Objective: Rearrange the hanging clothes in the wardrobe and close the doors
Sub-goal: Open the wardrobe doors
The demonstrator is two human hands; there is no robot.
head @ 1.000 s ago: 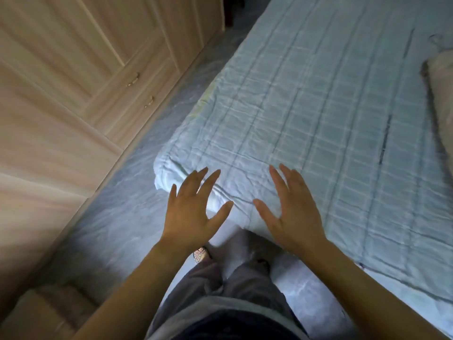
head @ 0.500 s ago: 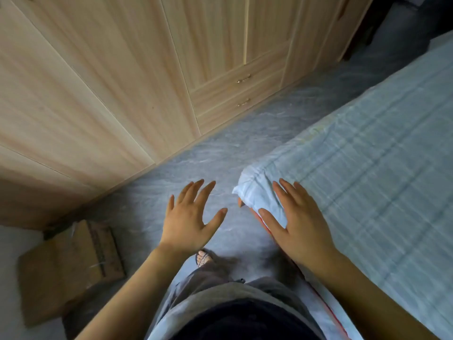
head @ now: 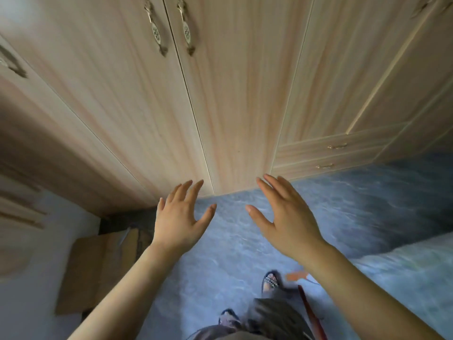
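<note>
The wardrobe (head: 245,106) is seen straight ahead of the person, with its light wooden doors (head: 137,99) shut along their seams. Nearest the camera, sandalled feet (head: 269,282) are planted on the grey-blue floor (head: 232,253). A cardboard box (head: 98,266) lies to the left, and the edge of the bed (head: 404,266) is at the right. Beyond them, the left hand (head: 180,220) and the right hand (head: 286,222) are held out with backs up and fingers straight and spread; nothing is gripped or touched. Farther off, two drawers (head: 331,155) are set low in the wardrobe's right section. Two ornate metal handles (head: 155,33) are mounted on either side of the middle seam.
</note>
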